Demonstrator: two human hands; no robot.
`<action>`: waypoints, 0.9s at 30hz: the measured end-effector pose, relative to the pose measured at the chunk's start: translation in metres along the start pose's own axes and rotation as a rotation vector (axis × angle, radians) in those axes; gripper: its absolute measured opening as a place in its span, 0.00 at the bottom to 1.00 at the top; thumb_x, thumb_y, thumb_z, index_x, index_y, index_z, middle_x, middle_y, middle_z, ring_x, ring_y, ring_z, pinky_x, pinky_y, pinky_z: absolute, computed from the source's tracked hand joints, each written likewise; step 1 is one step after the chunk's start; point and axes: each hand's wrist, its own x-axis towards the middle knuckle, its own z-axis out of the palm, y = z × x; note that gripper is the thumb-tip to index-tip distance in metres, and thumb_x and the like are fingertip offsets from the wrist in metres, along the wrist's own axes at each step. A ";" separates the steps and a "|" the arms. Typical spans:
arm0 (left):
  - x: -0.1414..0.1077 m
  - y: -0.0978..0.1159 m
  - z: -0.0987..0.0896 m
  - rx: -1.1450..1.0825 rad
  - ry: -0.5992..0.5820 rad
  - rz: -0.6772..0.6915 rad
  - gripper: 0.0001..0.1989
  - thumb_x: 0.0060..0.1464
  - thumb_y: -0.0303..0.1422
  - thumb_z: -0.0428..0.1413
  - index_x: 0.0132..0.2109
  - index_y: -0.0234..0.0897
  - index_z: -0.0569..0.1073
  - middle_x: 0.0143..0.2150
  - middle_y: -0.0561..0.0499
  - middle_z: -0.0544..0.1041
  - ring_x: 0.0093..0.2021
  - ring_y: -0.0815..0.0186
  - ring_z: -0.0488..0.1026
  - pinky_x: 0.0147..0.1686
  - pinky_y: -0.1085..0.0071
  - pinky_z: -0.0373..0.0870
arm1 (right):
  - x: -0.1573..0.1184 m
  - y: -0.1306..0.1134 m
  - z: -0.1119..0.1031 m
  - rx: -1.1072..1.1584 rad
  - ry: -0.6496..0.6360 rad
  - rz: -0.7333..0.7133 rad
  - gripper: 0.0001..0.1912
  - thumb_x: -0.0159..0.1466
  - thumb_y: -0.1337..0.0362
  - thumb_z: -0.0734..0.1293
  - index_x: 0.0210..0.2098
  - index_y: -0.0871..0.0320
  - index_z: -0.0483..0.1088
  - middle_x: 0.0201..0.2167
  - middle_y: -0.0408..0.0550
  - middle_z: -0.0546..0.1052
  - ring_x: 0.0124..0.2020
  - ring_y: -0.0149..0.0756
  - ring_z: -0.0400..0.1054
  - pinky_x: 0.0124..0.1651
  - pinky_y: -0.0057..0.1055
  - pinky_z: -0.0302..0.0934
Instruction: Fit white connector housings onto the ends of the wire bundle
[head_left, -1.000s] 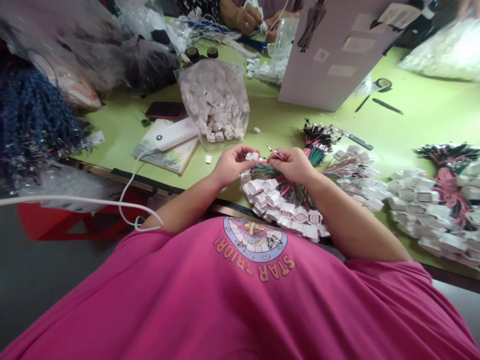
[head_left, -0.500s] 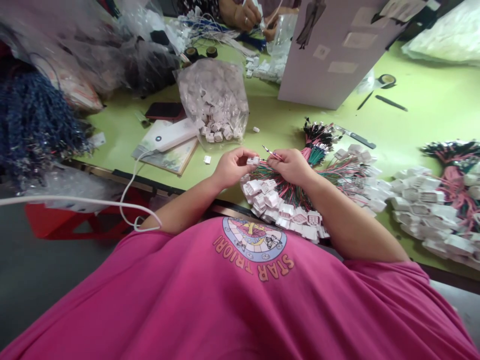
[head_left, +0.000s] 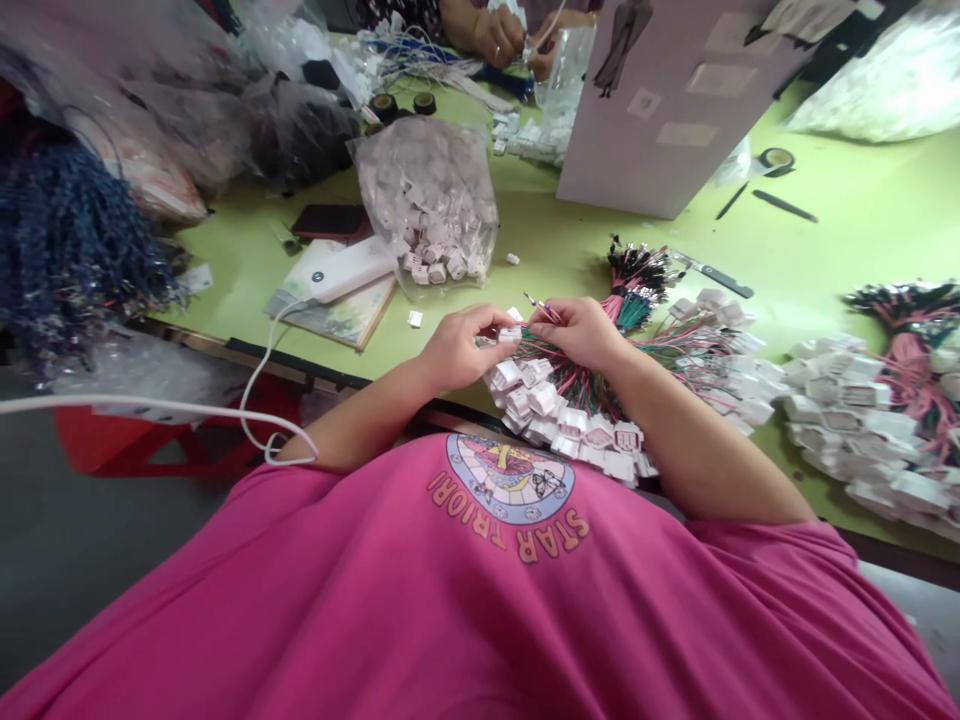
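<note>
Between thumb and fingers, my left hand [head_left: 466, 345] pinches a small white plastic connector housing [head_left: 510, 334]. My right hand [head_left: 581, 332] is closed on thin wires [head_left: 541, 308], whose metal-tipped ends stick up past the fingers. The two hands are close together over the table's near edge. Just below them lies a heap of white connectors [head_left: 570, 422] joined to pink and green wires. Beyond my right hand rests a wire bundle [head_left: 637, 275] with black and green ends and bare metal terminals.
A clear bag of white housings [head_left: 435, 225] stands ahead, left of a tall grey box [head_left: 652, 130]. A power bank [head_left: 349, 272] lies on a booklet beside a phone [head_left: 330, 220]. Blue wires [head_left: 67, 250] are far left; more connectors [head_left: 855, 410] lie right. Another person's hands [head_left: 499, 35] work opposite.
My left hand has shifted slightly down and right with the connector housing, bringing it nearer my right hand. The right hand stays nearly in place, gripping the wires.
</note>
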 end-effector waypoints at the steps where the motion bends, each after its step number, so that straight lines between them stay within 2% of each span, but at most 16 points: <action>1: -0.005 0.004 -0.005 0.047 0.000 0.033 0.13 0.51 0.39 0.60 0.42 0.36 0.75 0.41 0.47 0.78 0.40 0.66 0.75 0.43 0.68 0.72 | 0.000 0.001 -0.001 0.055 0.027 0.006 0.12 0.54 0.59 0.68 0.33 0.61 0.74 0.27 0.43 0.74 0.27 0.28 0.62 0.33 0.28 0.56; 4: -0.022 0.008 -0.017 0.123 -0.066 0.115 0.12 0.53 0.40 0.58 0.41 0.37 0.75 0.41 0.47 0.79 0.43 0.65 0.75 0.47 0.65 0.71 | 0.000 0.002 -0.004 0.232 0.071 0.030 0.17 0.50 0.60 0.71 0.38 0.61 0.75 0.31 0.45 0.76 0.29 0.30 0.65 0.34 0.29 0.59; 7: -0.033 0.000 -0.024 0.109 -0.148 0.115 0.13 0.56 0.41 0.55 0.44 0.39 0.76 0.43 0.47 0.79 0.45 0.64 0.75 0.49 0.64 0.70 | 0.001 0.003 -0.004 0.353 0.030 0.052 0.13 0.50 0.62 0.71 0.34 0.61 0.74 0.28 0.44 0.75 0.28 0.29 0.65 0.34 0.29 0.59; 9: -0.031 -0.012 -0.029 0.122 -0.114 0.076 0.14 0.58 0.42 0.53 0.45 0.39 0.76 0.44 0.47 0.79 0.46 0.64 0.75 0.49 0.65 0.70 | 0.001 0.003 -0.003 0.367 0.018 0.068 0.09 0.50 0.64 0.69 0.31 0.61 0.74 0.24 0.43 0.74 0.24 0.27 0.62 0.30 0.27 0.56; 12: -0.010 -0.038 -0.039 0.259 0.060 -0.035 0.15 0.58 0.40 0.51 0.46 0.37 0.75 0.46 0.45 0.77 0.45 0.63 0.73 0.46 0.66 0.70 | 0.001 0.001 -0.002 0.338 0.033 0.077 0.07 0.52 0.65 0.67 0.28 0.61 0.74 0.21 0.42 0.73 0.20 0.25 0.57 0.26 0.26 0.51; 14: 0.014 -0.061 -0.044 0.406 0.146 -0.093 0.15 0.56 0.35 0.52 0.49 0.35 0.74 0.50 0.41 0.74 0.48 0.59 0.71 0.50 0.61 0.68 | 0.000 -0.001 -0.001 0.326 0.037 0.079 0.08 0.53 0.64 0.66 0.29 0.61 0.75 0.21 0.43 0.74 0.20 0.25 0.57 0.25 0.26 0.51; 17: 0.048 -0.095 -0.044 0.553 0.146 -0.168 0.20 0.48 0.30 0.57 0.50 0.32 0.72 0.52 0.36 0.71 0.55 0.48 0.65 0.56 0.50 0.59 | -0.002 -0.003 -0.001 0.291 0.041 0.090 0.10 0.54 0.63 0.66 0.31 0.61 0.76 0.22 0.44 0.75 0.21 0.26 0.59 0.27 0.27 0.54; 20: 0.067 -0.118 -0.040 0.609 0.138 -0.202 0.15 0.45 0.29 0.58 0.43 0.33 0.74 0.48 0.36 0.72 0.56 0.44 0.61 0.56 0.46 0.56 | -0.004 -0.003 -0.002 0.242 0.046 0.090 0.12 0.54 0.61 0.66 0.34 0.61 0.77 0.22 0.44 0.75 0.22 0.27 0.61 0.28 0.27 0.55; 23: 0.070 -0.121 -0.040 0.627 0.126 -0.220 0.12 0.46 0.29 0.57 0.40 0.34 0.74 0.46 0.37 0.73 0.54 0.44 0.63 0.54 0.46 0.58 | -0.004 -0.003 -0.002 0.224 0.061 0.066 0.10 0.54 0.61 0.67 0.31 0.60 0.77 0.21 0.43 0.75 0.24 0.28 0.63 0.31 0.28 0.58; 25: 0.066 -0.111 -0.043 0.564 0.154 -0.214 0.12 0.48 0.29 0.56 0.42 0.35 0.73 0.46 0.38 0.73 0.52 0.46 0.66 0.54 0.48 0.59 | -0.004 -0.003 -0.002 0.209 0.080 0.057 0.09 0.54 0.60 0.67 0.28 0.60 0.76 0.20 0.43 0.73 0.24 0.29 0.64 0.32 0.28 0.58; 27: 0.060 -0.094 -0.045 0.408 0.195 -0.197 0.13 0.50 0.31 0.56 0.44 0.35 0.72 0.42 0.41 0.74 0.48 0.52 0.69 0.52 0.52 0.63 | -0.004 -0.004 -0.001 0.193 0.097 0.057 0.10 0.55 0.60 0.66 0.28 0.60 0.76 0.21 0.43 0.73 0.26 0.30 0.65 0.33 0.29 0.58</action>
